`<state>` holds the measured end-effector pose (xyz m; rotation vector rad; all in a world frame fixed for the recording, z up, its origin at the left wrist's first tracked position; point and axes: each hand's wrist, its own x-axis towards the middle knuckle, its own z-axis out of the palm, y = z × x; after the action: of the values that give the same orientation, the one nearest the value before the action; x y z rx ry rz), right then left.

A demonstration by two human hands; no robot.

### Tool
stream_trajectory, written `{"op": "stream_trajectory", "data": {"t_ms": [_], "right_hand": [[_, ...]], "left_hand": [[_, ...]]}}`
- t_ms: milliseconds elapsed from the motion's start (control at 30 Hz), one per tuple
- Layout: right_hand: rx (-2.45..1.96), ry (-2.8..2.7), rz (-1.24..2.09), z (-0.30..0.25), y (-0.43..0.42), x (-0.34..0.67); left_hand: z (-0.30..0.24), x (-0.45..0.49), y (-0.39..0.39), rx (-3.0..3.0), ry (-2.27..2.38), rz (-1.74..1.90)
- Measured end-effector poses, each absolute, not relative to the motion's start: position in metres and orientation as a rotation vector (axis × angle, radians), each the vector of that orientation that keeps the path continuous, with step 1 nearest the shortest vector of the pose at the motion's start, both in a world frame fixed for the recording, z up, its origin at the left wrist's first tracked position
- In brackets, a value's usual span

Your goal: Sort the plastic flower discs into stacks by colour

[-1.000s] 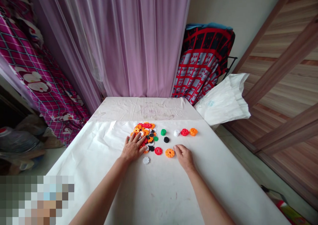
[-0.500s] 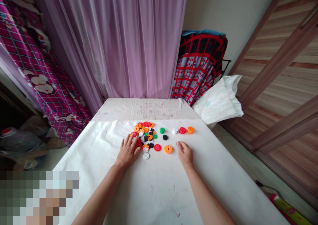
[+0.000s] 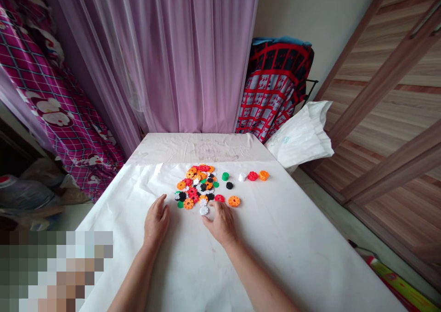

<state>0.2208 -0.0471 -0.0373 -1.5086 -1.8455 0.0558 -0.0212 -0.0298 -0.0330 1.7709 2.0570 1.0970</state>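
Note:
A heap of small plastic flower-shaped discs (image 3: 198, 185) in orange, red, black, white and green lies in the middle of the white-covered table (image 3: 275, 238). My left hand (image 3: 156, 221) rests flat on the cloth just left of the heap, fingers stretched out, holding nothing. My right hand (image 3: 220, 221) is at the heap's near edge, its fingers curled beside a white disc (image 3: 204, 210) and a red disc (image 3: 219, 198); I cannot tell whether they grip one. An orange disc (image 3: 234, 201) lies just right of that hand.
Single discs lie in a row to the right: green (image 3: 225, 176), black (image 3: 229, 185), white (image 3: 242, 177), red (image 3: 252, 176), orange (image 3: 263, 175). A purple curtain (image 3: 186, 59) hangs behind the table, a red checked blanket (image 3: 275, 91) and a white bag (image 3: 303, 137) at the back right.
My left hand has slid off the heap, back and to the left. My right hand has moved left from beside the orange disc to the heap's near edge. The heap looks more spread out.

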Motion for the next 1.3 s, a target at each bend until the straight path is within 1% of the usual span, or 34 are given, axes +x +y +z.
{"op": "stream_trajectory", "data": {"t_ms": [133,300,500,733,1033,1300], "right_hand": [[-1.573,-1.839,0.007,-0.037,-0.036,0.207],[-1.568,-1.854,0.021,-0.037,-0.037,0.207],[-1.442,-1.996,0.124,-0.032,-0.055,0.205],[-1.323,-1.875,0.241,-0.031,-0.038,0.221],[-1.309,-2.108,0.234,-0.021,-0.013,0.227],[-1.358,-1.999,0.141,-0.028,-0.014,0.226]], "left_hand": [[-0.031,-0.018,-0.031,1.788,2.052,1.077],[-0.031,-0.017,-0.033,1.791,2.053,1.037],[-0.029,-0.015,-0.035,1.771,2.019,1.078],[-0.029,-0.014,-0.034,1.772,2.005,1.089],[-0.026,-0.019,-0.032,1.673,2.0,1.151],[-0.017,-0.032,-0.026,1.467,2.091,1.142]]}}
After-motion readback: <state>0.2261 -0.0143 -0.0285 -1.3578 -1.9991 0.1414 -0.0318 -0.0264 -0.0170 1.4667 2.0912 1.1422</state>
